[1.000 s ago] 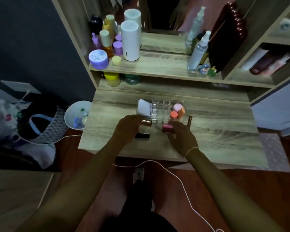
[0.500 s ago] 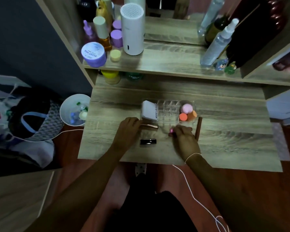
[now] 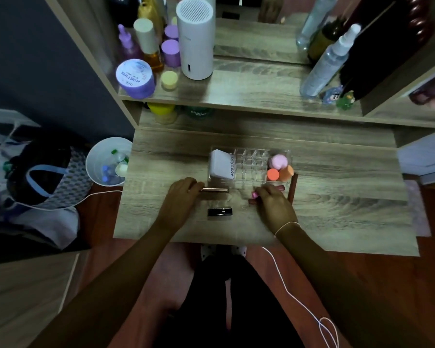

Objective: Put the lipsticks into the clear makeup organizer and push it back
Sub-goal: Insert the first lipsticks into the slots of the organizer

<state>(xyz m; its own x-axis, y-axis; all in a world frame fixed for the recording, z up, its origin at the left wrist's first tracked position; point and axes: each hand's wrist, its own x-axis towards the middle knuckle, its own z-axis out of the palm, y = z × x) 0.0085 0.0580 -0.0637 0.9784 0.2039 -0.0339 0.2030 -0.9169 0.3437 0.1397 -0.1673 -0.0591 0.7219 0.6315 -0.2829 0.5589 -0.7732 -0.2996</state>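
Note:
The clear makeup organizer [image 3: 251, 165] stands mid-table, with a white pack at its left end and pink and orange sponges at its right. My left hand [image 3: 180, 195] grips one end of a rose-gold lipstick [image 3: 215, 189] lying just in front of the organizer. My right hand [image 3: 271, 200] is closed on a pink lipstick [image 3: 254, 195], with a brown lipstick [image 3: 252, 201] beside it on the wood. A black lipstick [image 3: 220, 211] lies between my hands. A thin brown stick [image 3: 292, 185] rests right of my right hand.
The upper shelf [image 3: 249, 86] holds a white cylinder [image 3: 196, 38], purple jars and spray bottles [image 3: 324, 64]. A white bin [image 3: 108, 162] stands left of the wooden table [image 3: 337, 197], beside a bag on the floor. A white cable [image 3: 299, 297] hangs near my right arm.
The view has tilted down and closer to the table. Both hands have stayed at the lipsticks in front of the organizer, the right hand closing over the pink one.

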